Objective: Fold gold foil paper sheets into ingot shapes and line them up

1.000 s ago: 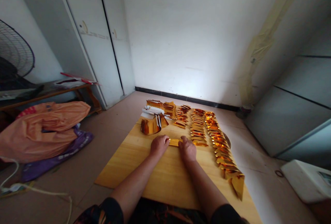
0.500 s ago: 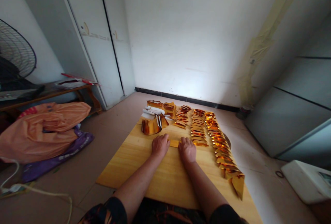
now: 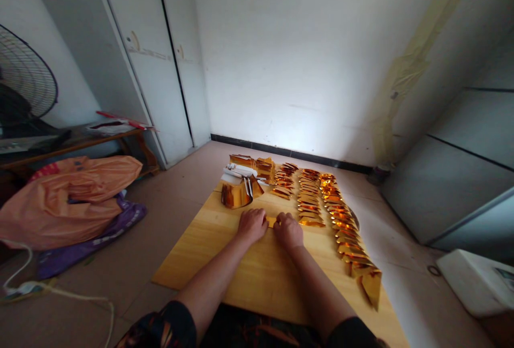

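Between my two hands a small strip of gold foil paper lies low over the wooden board. My left hand grips its left end, with the fingers curled. At the right end my right hand is closed on the same paper. Both hands cover most of it. Just right of my right hand runs a row of folded gold paper pieces. A curved stack of gold foil sheets stands beyond my left hand.
More folded gold pieces line the right edge of the board. White paper rolls lie at the back. An orange bag and a purple bag are on the floor at left, below a fan. A white box stands right.
My hands have come closer together along the paper strip, so less of it shows between them. The view has shifted slightly.
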Tool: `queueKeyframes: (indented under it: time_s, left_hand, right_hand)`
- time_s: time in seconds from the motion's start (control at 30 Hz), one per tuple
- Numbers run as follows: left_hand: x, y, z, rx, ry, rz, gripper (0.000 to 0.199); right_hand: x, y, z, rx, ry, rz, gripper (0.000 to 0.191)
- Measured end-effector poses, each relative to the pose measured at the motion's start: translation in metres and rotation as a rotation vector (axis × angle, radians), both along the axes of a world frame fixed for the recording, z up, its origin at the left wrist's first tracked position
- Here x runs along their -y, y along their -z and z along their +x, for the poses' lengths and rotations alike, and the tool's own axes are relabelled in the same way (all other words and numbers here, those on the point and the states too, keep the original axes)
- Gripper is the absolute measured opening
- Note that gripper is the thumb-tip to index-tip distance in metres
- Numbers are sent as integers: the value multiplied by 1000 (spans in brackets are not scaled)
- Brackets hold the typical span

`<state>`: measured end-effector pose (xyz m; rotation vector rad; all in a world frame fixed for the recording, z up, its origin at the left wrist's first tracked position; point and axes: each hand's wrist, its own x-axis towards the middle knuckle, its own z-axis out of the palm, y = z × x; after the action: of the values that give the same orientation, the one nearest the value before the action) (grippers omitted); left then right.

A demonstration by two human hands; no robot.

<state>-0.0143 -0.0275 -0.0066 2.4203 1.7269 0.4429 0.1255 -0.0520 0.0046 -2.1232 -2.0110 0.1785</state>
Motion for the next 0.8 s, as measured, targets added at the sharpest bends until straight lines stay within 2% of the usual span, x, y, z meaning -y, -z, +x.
queueKeyframes:
  time_s: [0.13, 0.33, 0.57, 0.8]
  left_hand:
    - [6, -2, -4, 23, -7, -11, 16]
    - [7, -5, -4, 34, -49, -67, 15]
    - [0, -4, -11, 66, 6, -112, 18]
    - [-3, -3, -14, 48, 43, -128, 31]
  right_hand:
    - [2, -1, -2, -52, 26, 16, 17]
    - [-1, 4, 1, -114, 34, 21, 14]
    - [-4, 6, 13, -262, 7, -3, 16]
    - [-5, 11, 23, -260, 35, 30, 28]
